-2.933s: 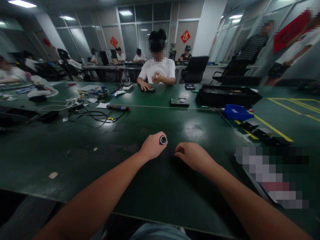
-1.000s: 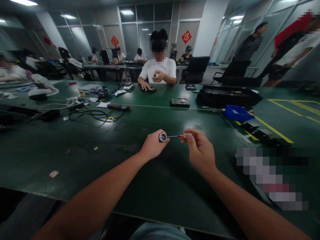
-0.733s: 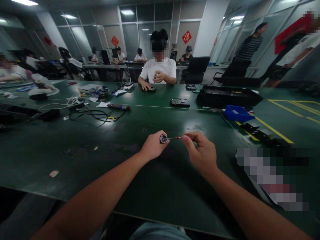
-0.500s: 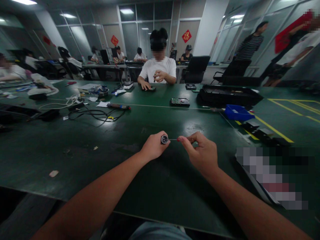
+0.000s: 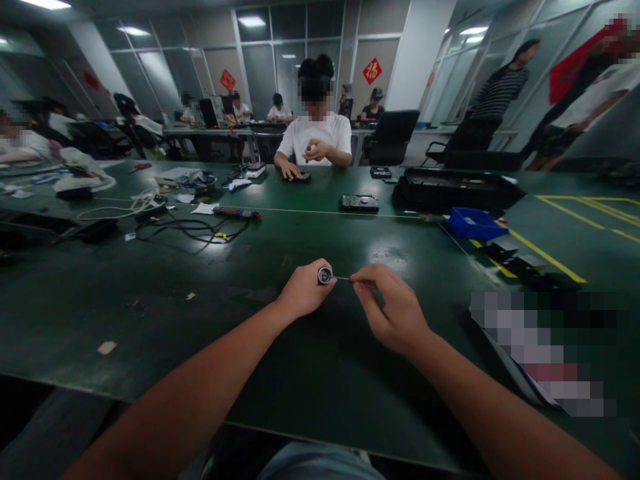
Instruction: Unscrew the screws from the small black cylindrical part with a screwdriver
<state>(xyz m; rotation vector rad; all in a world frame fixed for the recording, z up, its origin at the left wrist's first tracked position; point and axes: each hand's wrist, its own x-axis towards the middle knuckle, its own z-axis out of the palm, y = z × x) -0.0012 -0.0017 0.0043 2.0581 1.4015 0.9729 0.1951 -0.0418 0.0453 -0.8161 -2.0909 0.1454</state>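
Above the green table, my left hand [image 5: 301, 291] is closed around a small dark cylinder [image 5: 325, 275]. Its round end, with a pale rim and a recessed inside, faces me; I cannot tell what kind of part it is. From the right, my right hand [image 5: 393, 307] grips a thin screwdriver [image 5: 342, 279] between thumb and fingers. The metal shaft points left and meets the cylinder's side near my left fingertips. Most of the screwdriver's handle is hidden behind my right fingers, and whether the tip sits in a screw cannot be made out.
Across the table [image 5: 280, 373] a person [image 5: 320, 137] works on a small device. A hard drive [image 5: 359, 203], a black tray [image 5: 460, 190] and a blue bin [image 5: 477, 223] lie beyond my hands. Tangled cables [image 5: 195, 230] are at left, a blurred-out flat item [image 5: 530, 360] at right.
Both hands have shifted slightly left. My right fingers have turned and stretched along the screwdriver, covering more of its handle. The shaft still reaches the cylinder.
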